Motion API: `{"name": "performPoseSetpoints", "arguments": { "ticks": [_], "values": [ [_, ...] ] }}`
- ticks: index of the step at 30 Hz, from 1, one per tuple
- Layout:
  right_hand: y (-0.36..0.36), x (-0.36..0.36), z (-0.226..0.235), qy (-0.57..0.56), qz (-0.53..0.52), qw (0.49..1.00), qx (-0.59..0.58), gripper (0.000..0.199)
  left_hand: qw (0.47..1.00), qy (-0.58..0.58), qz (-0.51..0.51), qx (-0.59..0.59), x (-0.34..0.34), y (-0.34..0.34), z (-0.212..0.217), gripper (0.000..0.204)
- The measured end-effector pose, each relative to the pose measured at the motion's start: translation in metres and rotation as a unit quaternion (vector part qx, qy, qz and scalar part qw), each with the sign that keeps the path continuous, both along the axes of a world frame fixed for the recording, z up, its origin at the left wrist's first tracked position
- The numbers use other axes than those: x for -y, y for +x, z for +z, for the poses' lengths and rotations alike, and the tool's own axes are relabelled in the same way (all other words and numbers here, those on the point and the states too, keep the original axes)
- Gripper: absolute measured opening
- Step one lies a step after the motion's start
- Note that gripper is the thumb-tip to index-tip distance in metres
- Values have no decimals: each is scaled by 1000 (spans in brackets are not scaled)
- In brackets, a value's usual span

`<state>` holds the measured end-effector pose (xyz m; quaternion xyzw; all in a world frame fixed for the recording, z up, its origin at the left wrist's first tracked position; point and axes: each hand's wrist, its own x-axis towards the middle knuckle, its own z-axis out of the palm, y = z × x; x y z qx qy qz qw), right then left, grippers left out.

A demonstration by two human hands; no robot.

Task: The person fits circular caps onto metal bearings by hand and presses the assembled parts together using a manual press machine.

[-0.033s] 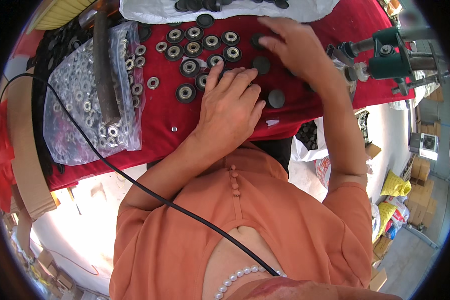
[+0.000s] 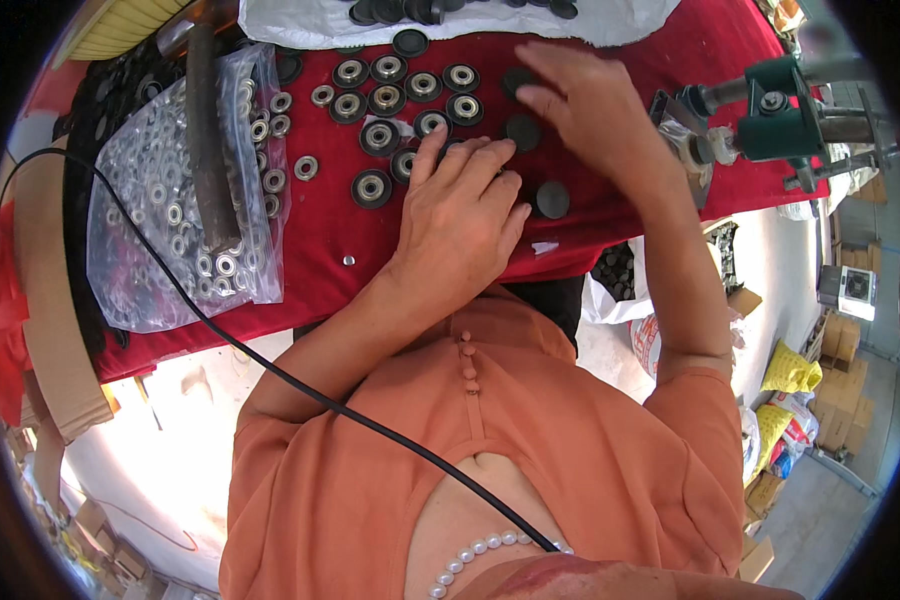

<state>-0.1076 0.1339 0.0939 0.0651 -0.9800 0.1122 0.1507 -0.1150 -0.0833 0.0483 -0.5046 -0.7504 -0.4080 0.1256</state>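
My left hand (image 2: 460,205) lies palm down on the red cloth with its fingers stretched out. Its fingertips rest over or beside black wheels with metal bearings in their centres, and partly cover some. Several such wheels, like this black wheel (image 2: 371,188), stand in loose rows to the left of and beyond the fingers. My right hand (image 2: 595,105) hovers farther right, thumb and fingers apart, nothing visible between them. Close to it are plain black discs: one black disc (image 2: 522,132) below the thumb, and another disc (image 2: 552,199) nearer me. Its palm side is hidden.
At left, a clear plastic bag (image 2: 120,290) of small metal bearings lies under a dark bar (image 2: 210,150). A white sheet (image 2: 300,22) bears black discs at the back. A green metal fixture (image 2: 770,110) stands right. A black cable (image 2: 270,365) crosses in front of me.
My right hand has shifted very slightly toward me. My left hand and the wheels stay where they were.
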Motion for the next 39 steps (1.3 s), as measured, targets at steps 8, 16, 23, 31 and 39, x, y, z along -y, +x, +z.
{"name": "performPoseSetpoints", "arguments": {
  "ticks": [8,16,23,31,39],
  "values": [
    [28,35,-24,132,-60,988,-46,55,999,-17,-10,33,-1,0,2,28],
    [19,25,-12,126,-32,991,-30,39,1000,-18,-2,22,0,1,-1,28],
    [-93,20,-34,-8,-62,992,-109,26,1000,2,6,-4,-2,-1,-3,24],
    [-100,-3,-37,-128,-35,989,-68,31,1000,7,19,14,2,1,-3,24],
    [-87,-9,-44,-144,-51,986,-60,38,1000,-3,3,15,-1,0,-4,24]
  ]
}}
